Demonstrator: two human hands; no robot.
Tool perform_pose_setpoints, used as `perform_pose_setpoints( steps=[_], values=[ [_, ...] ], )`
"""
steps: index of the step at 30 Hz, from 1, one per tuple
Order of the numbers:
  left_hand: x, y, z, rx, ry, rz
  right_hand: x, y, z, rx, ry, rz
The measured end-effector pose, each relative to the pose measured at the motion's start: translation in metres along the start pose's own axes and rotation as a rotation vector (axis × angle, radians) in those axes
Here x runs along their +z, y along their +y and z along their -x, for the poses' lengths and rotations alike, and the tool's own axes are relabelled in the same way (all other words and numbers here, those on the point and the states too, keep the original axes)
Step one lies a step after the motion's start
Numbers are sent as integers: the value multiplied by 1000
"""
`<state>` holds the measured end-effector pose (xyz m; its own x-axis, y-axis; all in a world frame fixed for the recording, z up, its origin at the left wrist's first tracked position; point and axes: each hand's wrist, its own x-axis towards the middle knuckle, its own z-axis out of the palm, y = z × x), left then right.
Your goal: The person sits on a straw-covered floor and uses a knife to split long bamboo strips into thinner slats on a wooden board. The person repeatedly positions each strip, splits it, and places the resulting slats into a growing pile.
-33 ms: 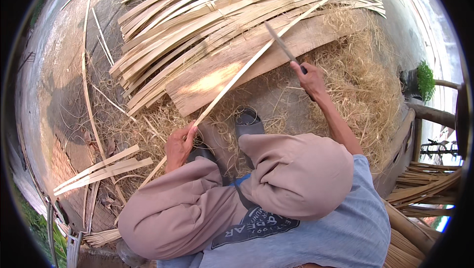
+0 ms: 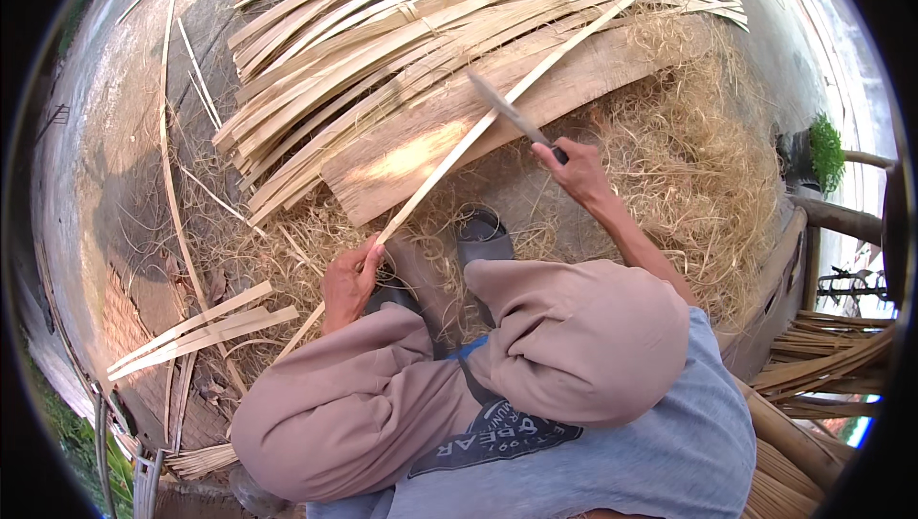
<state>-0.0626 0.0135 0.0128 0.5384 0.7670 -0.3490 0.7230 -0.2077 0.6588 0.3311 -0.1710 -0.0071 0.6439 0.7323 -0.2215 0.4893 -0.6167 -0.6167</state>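
A long pale bamboo strip [image 2: 442, 168] runs slantwise from my lap up to the far right, across a flat wooden board [image 2: 368, 192]. My left hand [image 2: 350, 284] is closed on its nearer part, thumb and fingers pinching it above my left knee. In my right hand [image 2: 577, 173] is a knife [image 2: 509, 111] with a dark handle. Its slightly blurred blade points up and left, crossing the strip over the board; whether the edge touches the strip I cannot tell. Beyond the board lies a wide pile of bamboo strips [image 2: 354, 65].
Curly shavings [image 2: 684, 184] cover the floor to the right and around my feet in grey footwear [image 2: 483, 232]. A few short pale strips [image 2: 206, 331] lie at the left. Bundled strips [image 2: 827, 361] rest near wooden poles [image 2: 841, 222] on the right, beside a green plant [image 2: 824, 154].
My right hand has drawn the knife left and nearer along the strip, toward my left hand. My left hand and the strip have hardly moved.
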Motion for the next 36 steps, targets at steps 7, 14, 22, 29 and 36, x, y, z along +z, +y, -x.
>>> perform_pose_setpoints(
  steps=[7, 14, 22, 29, 36],
  values=[
    [-7, 2, -2, -151, -106, 4, 18, -24, 13, -197, 61, 99],
    [-2, -2, -5, 76, 32, -99, -135, 97, -100, 265, 368, 82],
    [-3, -17, 14, 202, 111, -338, 49, -31, 60, -449, 22, 133],
    [-12, -33, 17, 147, 92, -214, -17, 20, -24, 93, 236, -18],
    [-42, -101, 71, 92, 43, -136, -21, 51, -43, 201, 232, -50]
  ],
)
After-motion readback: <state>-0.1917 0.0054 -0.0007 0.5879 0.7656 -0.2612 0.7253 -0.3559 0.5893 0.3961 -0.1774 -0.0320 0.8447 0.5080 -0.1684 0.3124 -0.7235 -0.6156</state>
